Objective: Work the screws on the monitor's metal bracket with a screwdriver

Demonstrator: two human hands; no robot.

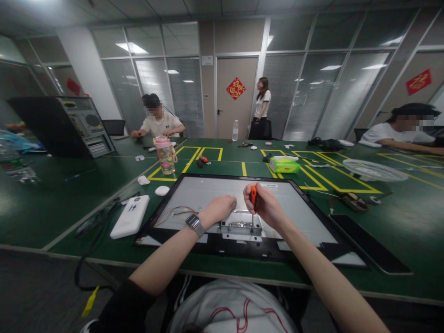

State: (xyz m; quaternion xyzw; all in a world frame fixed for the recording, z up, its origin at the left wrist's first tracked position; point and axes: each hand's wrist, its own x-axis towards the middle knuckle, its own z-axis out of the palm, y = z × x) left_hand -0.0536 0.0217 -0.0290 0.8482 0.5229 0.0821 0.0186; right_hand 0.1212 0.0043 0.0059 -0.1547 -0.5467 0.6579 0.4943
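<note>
A monitor panel lies face down on the green table in front of me, its grey metal back up and a black bezel around it. My right hand is closed round an orange-handled screwdriver, held upright with its tip on a small metal bracket near the panel's front edge. My left hand, with a watch on the wrist, rests curled on the panel just left of the bracket. Thin coloured wires run across the panel's left part.
A white power bank with a black cable lies left of the panel, a black strip to its right. A pink bottle, a green tissue pack, a fan grille and a computer case stand farther off. Three people are at the far side.
</note>
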